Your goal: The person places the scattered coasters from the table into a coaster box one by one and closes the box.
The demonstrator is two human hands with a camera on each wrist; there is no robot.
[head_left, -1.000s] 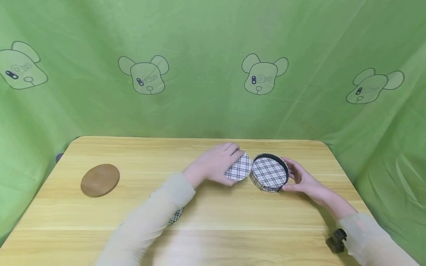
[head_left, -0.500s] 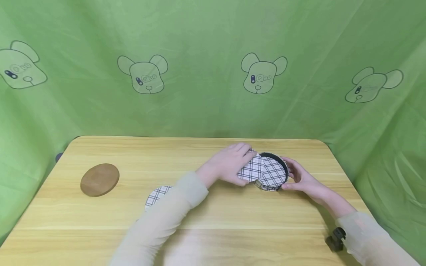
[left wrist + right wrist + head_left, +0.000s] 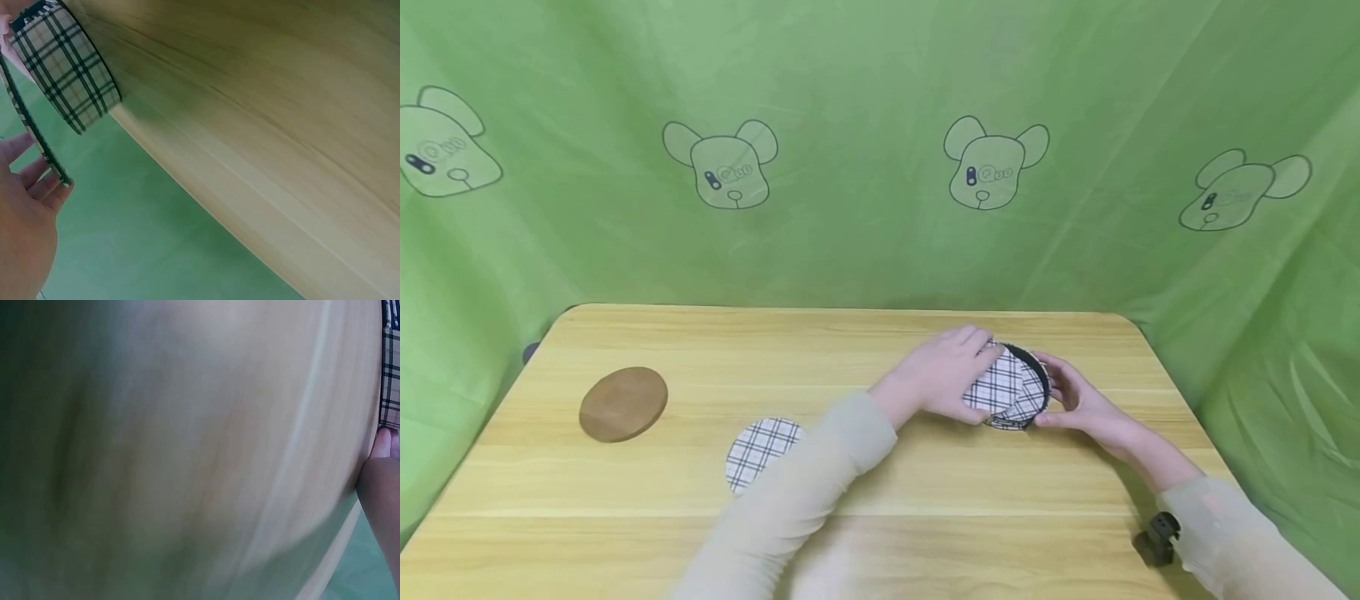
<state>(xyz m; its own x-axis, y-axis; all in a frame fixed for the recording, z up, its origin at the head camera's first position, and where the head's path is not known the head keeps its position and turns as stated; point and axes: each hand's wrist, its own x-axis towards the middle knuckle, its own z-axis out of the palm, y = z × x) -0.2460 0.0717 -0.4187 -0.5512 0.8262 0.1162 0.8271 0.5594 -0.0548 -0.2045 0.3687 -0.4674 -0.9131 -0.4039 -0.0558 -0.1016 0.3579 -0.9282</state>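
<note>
My left hand (image 3: 946,375) holds a round plaid coaster (image 3: 994,385) by its edge, thumb on the near side and fingers on the far side. In the head view the coaster overlaps the left part of a round plaid coaster holder (image 3: 72,75) with a dark inner rim. The left wrist view has the coaster tilted on edge, above the holder with a gap between them. From the right, my right hand (image 3: 1081,410) grips the holder's wall, fingers behind and thumb in front. Only part of that hand and wall shows in the right wrist view.
Another plaid coaster (image 3: 760,454) lies on the wooden table (image 3: 925,492), partly hidden by the left sleeve. A brown round disc (image 3: 623,404) lies at the left. A green curtain (image 3: 865,250) hangs behind the table.
My left hand has carried the coaster rightward, from beside the holder to over its left part. The coaster on the table shows more behind the sleeve. My right hand and the holder stay put.
</note>
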